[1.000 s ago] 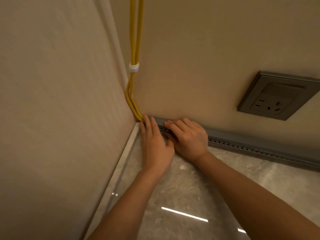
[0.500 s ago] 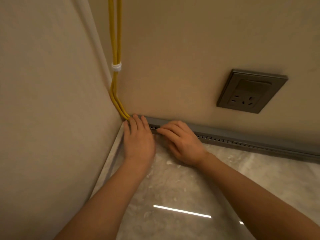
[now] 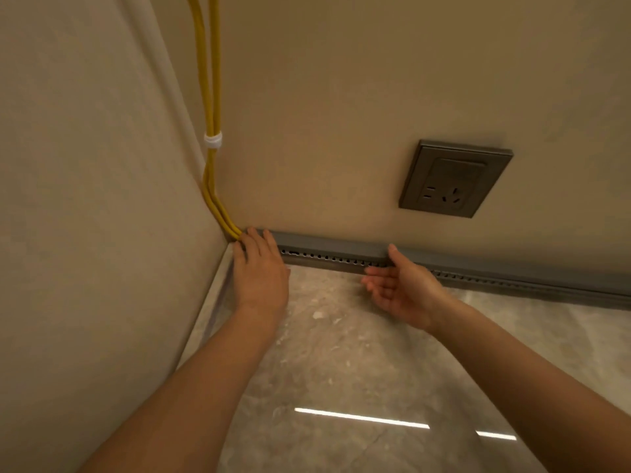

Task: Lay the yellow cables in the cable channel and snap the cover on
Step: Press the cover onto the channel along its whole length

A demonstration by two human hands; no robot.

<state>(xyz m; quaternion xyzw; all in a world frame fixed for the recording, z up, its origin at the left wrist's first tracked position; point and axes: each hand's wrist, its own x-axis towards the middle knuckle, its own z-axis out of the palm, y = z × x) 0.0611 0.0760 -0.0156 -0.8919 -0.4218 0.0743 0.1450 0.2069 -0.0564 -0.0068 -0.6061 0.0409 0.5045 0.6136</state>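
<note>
Left hand (image 3: pixel 261 268) is lying flat and wide, fingers straight, pressing on the corner end of the grey cable channel (image 3: pixel 341 260). The yellow cables (image 3: pixel 209 97) are coming down the wall corner from twelve o'clock and bending in under that hand. Right hand (image 3: pixel 399 288) is holding nothing: its fingers are hanging loose and spread, the palm is turning toward nine o'clock, and the thumb tip is touching the cover (image 3: pixel 327 242).

Half a second ago this hand was pressing just beside the left one; now it is sitting well apart from it, toward three o'clock along the channel. That is suggesting the cover is seated near the corner and the pressing is moving on down the run.

Under the cover the cables are hidden, so how they are lying cannot be told. A white tie (image 3: pixel 213 139) is binding them higher up. The wall socket (image 3: pixel 454 179), at two o'clock of the right hand, is showing no readable brand, and no writing is appearing anywhere else.
</note>
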